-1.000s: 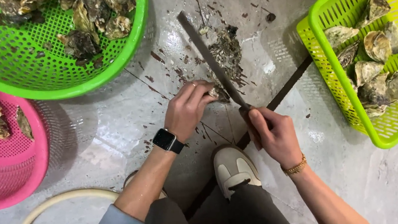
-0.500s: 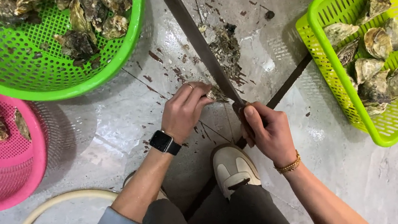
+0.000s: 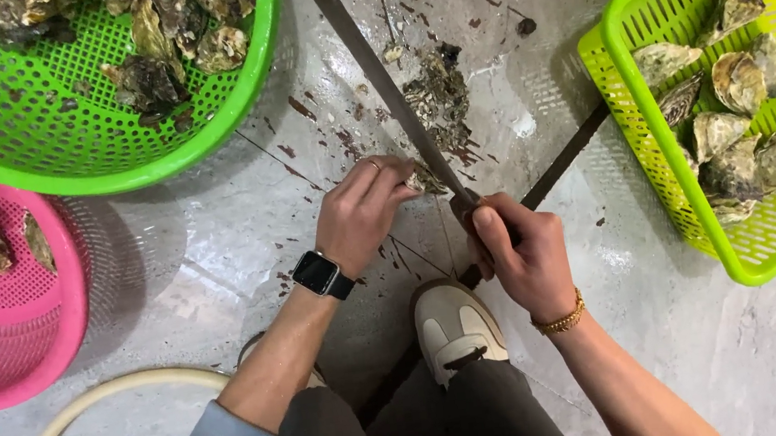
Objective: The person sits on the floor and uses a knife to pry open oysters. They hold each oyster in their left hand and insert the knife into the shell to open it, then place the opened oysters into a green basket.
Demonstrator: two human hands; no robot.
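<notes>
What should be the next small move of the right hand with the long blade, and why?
Probably a short, controlled chop down onto the oyster. The right hand grips the handle of the long blade, which is angled just over the shell. The left hand pins that shell to the wet floor, with its fingertips very near the edge, so the stroke should stay small.

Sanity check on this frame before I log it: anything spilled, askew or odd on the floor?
Yes. Shell fragments and dark debris lie scattered on the wet floor beside the long blade, outside all three baskets. The left hand pins an oyster against the blade; the right hand grips the handle. The baskets sit upright.
</notes>
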